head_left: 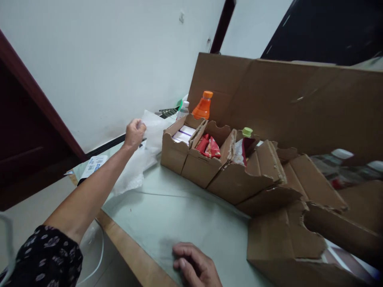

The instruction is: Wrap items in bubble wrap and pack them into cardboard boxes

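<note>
My left hand (pixel 134 133) reaches out to the far left of the table, fingers closed on a sheet of thin white paper (pixel 143 155) that drapes down over the table edge. My right hand (pixel 194 265) rests near the front edge of the pale tabletop (pixel 179 211), fingers curled against the surface and holding nothing that I can see. A row of torn cardboard trays (pixel 227 171) runs from the middle to the right. The first tray holds white boxes (pixel 183 134), the second red packets (pixel 208 146).
An orange bottle (pixel 202 106) and a clear bottle (pixel 182 109) stand behind the trays. A green-capped bottle (pixel 247 132) sits in the third tray. A big cardboard sheet (pixel 293 103) leans at the back. A printed label (pixel 94 164) lies at the table's left end.
</note>
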Demonstrator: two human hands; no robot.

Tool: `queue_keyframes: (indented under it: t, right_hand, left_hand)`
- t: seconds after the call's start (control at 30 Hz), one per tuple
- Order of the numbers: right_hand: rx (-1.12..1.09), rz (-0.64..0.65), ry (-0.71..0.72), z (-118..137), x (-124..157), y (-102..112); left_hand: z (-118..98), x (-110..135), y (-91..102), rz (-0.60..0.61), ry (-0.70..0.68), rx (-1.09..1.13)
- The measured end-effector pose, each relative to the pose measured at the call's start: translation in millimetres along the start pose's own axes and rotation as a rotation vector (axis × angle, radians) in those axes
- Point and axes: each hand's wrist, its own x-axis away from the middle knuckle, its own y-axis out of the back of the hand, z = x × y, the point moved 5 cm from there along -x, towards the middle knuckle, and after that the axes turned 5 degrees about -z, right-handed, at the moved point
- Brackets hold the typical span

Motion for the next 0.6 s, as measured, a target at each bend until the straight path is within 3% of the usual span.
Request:
queue_keyframes:
  t: [0.1,0.23,0.3,0.43,0.53,0.6]
  right_hand:
    - [0.009,0.006,-0.001,1,0,-1]
    - [-0.089,0.033,-0.151,-8,1,-2]
    - [-0.095,-0.023,-0.153,-5,1,6]
    - [0.018,-0.215,-0.017,35,-10,32]
    - [0.045,-0.303,0.123,79,-30,38]
    - [0.008,-0.276,0.205,102,-46,30]
  left_hand:
    - [-10,8,19.7,-0.061,0.108,0.203]
    - [-29,29,56.4,-0.117,0.182,0.45]
    - [-42,46,71.9,-0.111,0.198,0.551]
    - [-65,98,84.8,-0.015,0.253,0.681]
    - [-74,145,76.7,0.14,0.392,0.765]
    - [-80,172,67.0,0.27,0.474,0.799]
